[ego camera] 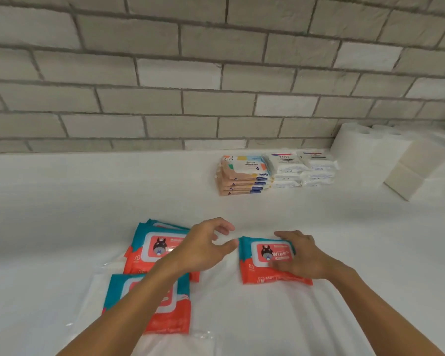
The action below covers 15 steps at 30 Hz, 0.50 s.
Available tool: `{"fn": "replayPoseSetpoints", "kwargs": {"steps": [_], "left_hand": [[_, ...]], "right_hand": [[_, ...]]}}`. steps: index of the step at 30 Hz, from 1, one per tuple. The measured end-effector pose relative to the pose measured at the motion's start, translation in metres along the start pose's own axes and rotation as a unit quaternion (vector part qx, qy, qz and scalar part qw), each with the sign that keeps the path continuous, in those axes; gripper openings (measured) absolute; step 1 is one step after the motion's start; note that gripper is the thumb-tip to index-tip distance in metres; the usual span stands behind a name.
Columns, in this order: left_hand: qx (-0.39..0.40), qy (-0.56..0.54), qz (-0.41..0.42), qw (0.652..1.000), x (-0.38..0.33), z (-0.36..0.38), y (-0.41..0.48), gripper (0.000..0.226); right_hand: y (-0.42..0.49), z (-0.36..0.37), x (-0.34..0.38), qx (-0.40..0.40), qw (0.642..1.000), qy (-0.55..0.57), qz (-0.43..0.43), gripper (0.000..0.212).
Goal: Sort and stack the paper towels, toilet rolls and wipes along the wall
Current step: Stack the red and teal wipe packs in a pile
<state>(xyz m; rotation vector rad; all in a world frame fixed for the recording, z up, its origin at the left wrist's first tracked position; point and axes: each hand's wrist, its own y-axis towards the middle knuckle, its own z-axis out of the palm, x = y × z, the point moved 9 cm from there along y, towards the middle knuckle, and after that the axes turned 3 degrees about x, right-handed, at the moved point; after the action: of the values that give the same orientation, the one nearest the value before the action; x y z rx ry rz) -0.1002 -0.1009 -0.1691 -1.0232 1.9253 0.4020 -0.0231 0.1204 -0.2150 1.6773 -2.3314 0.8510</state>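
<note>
Red-and-teal wipes packs lie on the white surface in front of me. My right hand rests on one pack at centre right, fingers curled over its far and right edges. My left hand hovers open just left of that pack, above a small pile of the same packs. Another such pack lies nearer me under my left forearm. By the wall stand a stack of beige wipes, two stacks of white wipes, and white paper rolls.
A grey brick wall runs along the back of the white surface. White boxed or wrapped packs stand at the far right beside the rolls. A clear plastic sheet lies crumpled under the red packs.
</note>
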Motion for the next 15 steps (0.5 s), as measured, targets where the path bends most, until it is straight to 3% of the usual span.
{"fn": "replayPoseSetpoints", "kwargs": {"steps": [4, 7, 10, 15], "left_hand": [[-0.011, -0.029, -0.006, 1.000, 0.014, -0.006, -0.018, 0.024], [-0.013, -0.047, -0.007, 0.999, 0.019, -0.006, -0.030, 0.022], [-0.010, -0.052, -0.005, 0.999, 0.021, -0.002, -0.037, 0.024], [-0.020, -0.068, -0.004, 0.997, 0.023, 0.002, -0.047, 0.026]], "right_hand": [[-0.002, 0.003, 0.000, 0.025, 0.999, -0.030, 0.030, 0.083], [0.002, 0.006, -0.004, 0.040, 0.997, -0.058, 0.041, 0.096], [-0.003, 0.004, -0.001, 0.044, 0.995, -0.062, 0.069, 0.077], [-0.004, 0.002, 0.002, 0.003, 0.993, -0.074, 0.090, 0.077]]}}
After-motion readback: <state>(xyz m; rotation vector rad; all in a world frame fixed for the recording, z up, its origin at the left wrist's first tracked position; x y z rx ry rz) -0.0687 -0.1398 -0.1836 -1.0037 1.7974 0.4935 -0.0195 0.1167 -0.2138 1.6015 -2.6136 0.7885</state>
